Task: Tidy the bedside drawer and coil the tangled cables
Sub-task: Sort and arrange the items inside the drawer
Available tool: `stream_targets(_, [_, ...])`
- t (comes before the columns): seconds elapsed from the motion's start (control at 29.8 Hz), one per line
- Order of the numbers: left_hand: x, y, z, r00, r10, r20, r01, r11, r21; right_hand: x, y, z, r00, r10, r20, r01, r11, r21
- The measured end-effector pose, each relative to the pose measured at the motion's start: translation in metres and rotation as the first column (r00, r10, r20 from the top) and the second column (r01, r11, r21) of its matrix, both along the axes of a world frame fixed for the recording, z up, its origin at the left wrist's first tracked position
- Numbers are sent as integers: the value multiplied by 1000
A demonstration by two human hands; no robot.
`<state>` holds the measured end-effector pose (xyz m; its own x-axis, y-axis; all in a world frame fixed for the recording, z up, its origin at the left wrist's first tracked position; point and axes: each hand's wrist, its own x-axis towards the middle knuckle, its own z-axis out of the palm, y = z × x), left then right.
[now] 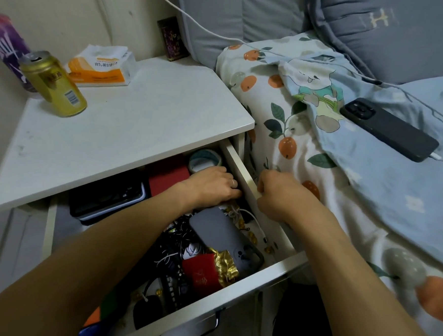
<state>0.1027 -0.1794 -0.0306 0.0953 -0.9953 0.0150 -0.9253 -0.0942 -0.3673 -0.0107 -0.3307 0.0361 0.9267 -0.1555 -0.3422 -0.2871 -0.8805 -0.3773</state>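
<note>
**Both hands at the right side of the open bedside drawer**

The bed [319,188], under a fruit-print sheet and a blue quilt, fills the right side and presses close against the nightstand, so there is almost no gap along the drawer's right wall. The white worktop [136,121] of the nightstand overhangs the rear part of the drawer; its front edge runs from lower left to upper right, and its middle and front are bare. The drawer [222,293] is pulled out toward the camera, its long axis running from the rear under the worktop to the front panel with the dark handle [188,334].

Inside, a dark flat case [106,197] lies at the rear left, a red box [167,178] beside it, and a roll of tape [204,159] in the rear right corner. A grey phone case [224,237] lies diagonally, its long axis running from rear left to front right. Tangled black cables [172,237] lie just left of it in the middle of the drawer, and a white cable [246,215] loops along the right wall. A red packet [203,274] touches crumpled gold foil [224,266] near the front.

The left hand [213,186] reaches palm down into the rear right of the drawer, fingers curled downward; what they hold, if anything, is hidden. The right hand [280,190] grips the top edge of the drawer's right wall.

A black phone [388,131] lies on the quilt. At the rear left of the worktop stand a gold can [54,84], a tissue pack [102,66] and a purple bottle [3,43].
</note>
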Motion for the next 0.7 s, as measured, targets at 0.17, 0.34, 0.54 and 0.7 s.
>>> stream_targets(0.17, [0,0,-6,998,6,55,-4,1000,-31,0,0,0,1000,9,-1,-9,1000,-13])
stream_targets(0.34, [-1,7,-18,990,142,22,-139,985,-102,2,0,-1,1000,15,-3,-15,999,-32])
stream_targets(0.54, [-1,34,-16,892,423,-161,-450,869,-208,4,17,-6,958,52,281,-44,998,-33])
stream_targets(0.7, [3,45,-11,657,644,-393,-728,677,-109,-1,36,-11,977,141,160,-128,987,-93])
